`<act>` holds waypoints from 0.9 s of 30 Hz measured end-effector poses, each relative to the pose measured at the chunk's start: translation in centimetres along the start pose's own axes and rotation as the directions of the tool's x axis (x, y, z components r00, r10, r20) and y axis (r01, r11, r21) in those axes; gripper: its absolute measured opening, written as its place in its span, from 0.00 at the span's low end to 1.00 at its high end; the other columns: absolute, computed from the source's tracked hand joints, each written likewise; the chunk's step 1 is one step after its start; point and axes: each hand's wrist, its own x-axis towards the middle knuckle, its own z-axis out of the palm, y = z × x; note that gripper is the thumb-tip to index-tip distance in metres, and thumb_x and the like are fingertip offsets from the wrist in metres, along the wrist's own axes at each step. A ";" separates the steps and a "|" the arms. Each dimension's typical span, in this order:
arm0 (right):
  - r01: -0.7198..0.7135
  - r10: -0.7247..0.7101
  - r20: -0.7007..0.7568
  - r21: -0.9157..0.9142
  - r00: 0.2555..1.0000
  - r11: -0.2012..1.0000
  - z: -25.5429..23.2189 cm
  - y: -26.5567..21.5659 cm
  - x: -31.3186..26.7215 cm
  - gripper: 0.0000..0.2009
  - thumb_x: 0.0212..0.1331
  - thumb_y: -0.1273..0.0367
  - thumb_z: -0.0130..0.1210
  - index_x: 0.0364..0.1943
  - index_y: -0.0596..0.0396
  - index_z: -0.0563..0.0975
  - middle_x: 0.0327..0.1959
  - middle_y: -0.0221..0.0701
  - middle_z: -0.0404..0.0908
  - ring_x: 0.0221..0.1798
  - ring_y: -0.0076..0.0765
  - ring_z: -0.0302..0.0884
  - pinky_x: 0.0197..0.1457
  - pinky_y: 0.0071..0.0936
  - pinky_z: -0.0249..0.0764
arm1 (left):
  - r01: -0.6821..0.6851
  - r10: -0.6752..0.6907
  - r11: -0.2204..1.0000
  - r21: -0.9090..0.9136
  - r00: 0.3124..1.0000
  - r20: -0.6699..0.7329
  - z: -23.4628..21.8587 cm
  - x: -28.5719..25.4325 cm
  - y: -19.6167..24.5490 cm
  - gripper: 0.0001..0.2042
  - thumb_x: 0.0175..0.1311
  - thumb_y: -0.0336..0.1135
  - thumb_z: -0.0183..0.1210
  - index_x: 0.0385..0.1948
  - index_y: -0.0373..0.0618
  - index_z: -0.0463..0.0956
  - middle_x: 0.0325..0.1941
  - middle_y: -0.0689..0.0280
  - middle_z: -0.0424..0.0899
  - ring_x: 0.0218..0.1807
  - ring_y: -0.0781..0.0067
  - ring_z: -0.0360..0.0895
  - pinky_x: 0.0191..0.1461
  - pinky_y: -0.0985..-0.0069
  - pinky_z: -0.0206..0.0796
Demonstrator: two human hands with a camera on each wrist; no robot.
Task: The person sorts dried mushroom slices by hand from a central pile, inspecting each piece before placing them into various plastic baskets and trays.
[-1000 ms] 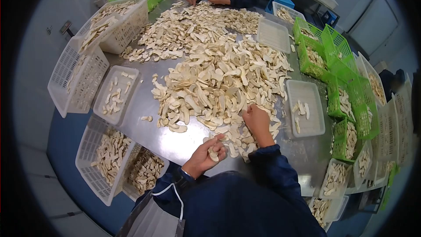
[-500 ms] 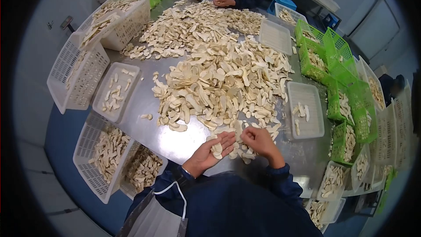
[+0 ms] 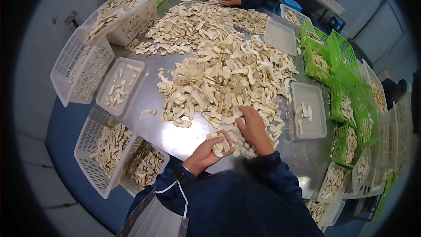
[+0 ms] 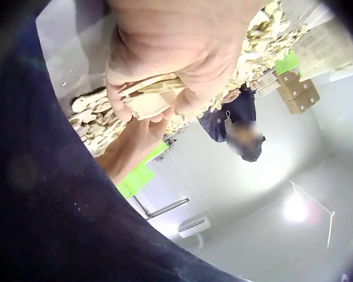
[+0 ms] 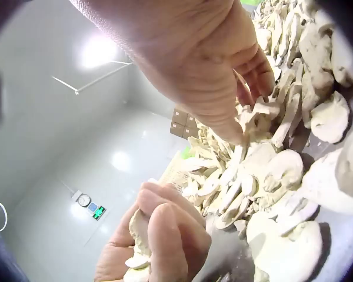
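Several thin, curved, cream-coloured slices in curled left fingers, right fingers loosely apart against a similar heap.

A shiny metal worktop carried a broad heap of pale, flat slices across its middle, reaching toward the near edge. A lower spread of slices lay toward the far edge. A few loose pieces lay near the left edge, beside a shallow tray. Near the right edge sat a second tray and, farther back, a third tray.
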 end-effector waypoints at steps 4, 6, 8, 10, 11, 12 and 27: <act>-0.043 0.045 0.070 -0.021 0.997 0.999 0.3 0.9 0.3 0.15 0.53 0.69 0.61 0.45 0.56 0.80 0.40 0.42 0.80 0.44 0.50 0.78 0.47 0.40 0.74 | -0.033 0.035 0.998 -0.057 0.998 0.044 -0.7 -1.2 1.0 0.15 0.66 0.26 0.56 0.53 0.48 0.68 0.40 0.66 0.77 0.39 0.70 0.78 0.62 0.55 0.68; -0.146 0.144 0.159 0.001 0.977 0.989 -0.7 1.4 0.2 0.12 0.53 0.68 0.61 0.41 0.56 0.81 0.36 0.41 0.81 0.41 0.49 0.79 0.44 0.39 0.74 | -0.026 0.034 0.995 -0.092 0.996 0.088 -1.8 -1.8 1.6 0.13 0.64 0.26 0.57 0.50 0.49 0.71 0.37 0.67 0.76 0.36 0.73 0.75 0.63 0.57 0.65; -0.221 0.218 0.183 -0.007 0.959 0.975 -2.3 0.8 0.0 0.10 0.54 0.67 0.61 0.38 0.56 0.82 0.33 0.40 0.80 0.38 0.46 0.79 0.40 0.37 0.74 | -0.036 0.052 0.994 -0.101 0.985 0.163 -3.0 -2.2 1.7 0.13 0.66 0.27 0.56 0.51 0.46 0.70 0.37 0.67 0.77 0.36 0.74 0.76 0.63 0.55 0.66; -0.278 0.267 0.162 0.048 0.950 0.959 -3.3 1.1 -0.7 0.08 0.55 0.67 0.60 0.34 0.56 0.83 0.31 0.38 0.79 0.31 0.41 0.78 0.36 0.33 0.74 | -0.069 0.075 0.993 -0.092 0.995 0.066 -2.5 -2.8 1.6 0.14 0.67 0.27 0.55 0.53 0.44 0.69 0.39 0.65 0.79 0.39 0.72 0.78 0.62 0.56 0.68; -0.240 0.234 0.116 0.041 0.965 0.970 -3.3 1.2 -1.0 0.08 0.55 0.67 0.60 0.35 0.56 0.83 0.31 0.38 0.79 0.30 0.40 0.77 0.35 0.32 0.73 | -0.080 0.083 0.993 -0.083 0.996 0.034 -2.0 -3.0 1.5 0.14 0.66 0.27 0.56 0.53 0.44 0.69 0.41 0.63 0.80 0.40 0.71 0.78 0.61 0.56 0.68; -0.201 0.199 0.069 0.032 0.978 0.979 -3.1 1.3 -1.3 0.08 0.55 0.67 0.61 0.35 0.56 0.83 0.32 0.38 0.79 0.29 0.39 0.77 0.34 0.31 0.73 | -0.091 0.091 0.993 -0.073 0.996 0.001 -1.4 -3.1 1.4 0.14 0.66 0.27 0.56 0.53 0.44 0.69 0.43 0.62 0.80 0.41 0.70 0.79 0.61 0.57 0.69; 0.120 -0.191 0.242 0.279 0.951 0.953 -1.2 -5.2 -3.9 0.11 0.57 0.70 0.61 0.44 0.55 0.81 0.38 0.37 0.80 0.40 0.42 0.79 0.43 0.30 0.76 | -0.178 0.180 0.980 0.089 0.984 -0.010 0.1 -0.3 0.1 0.09 0.71 0.29 0.54 0.50 0.42 0.71 0.44 0.64 0.78 0.44 0.72 0.78 0.46 0.76 0.74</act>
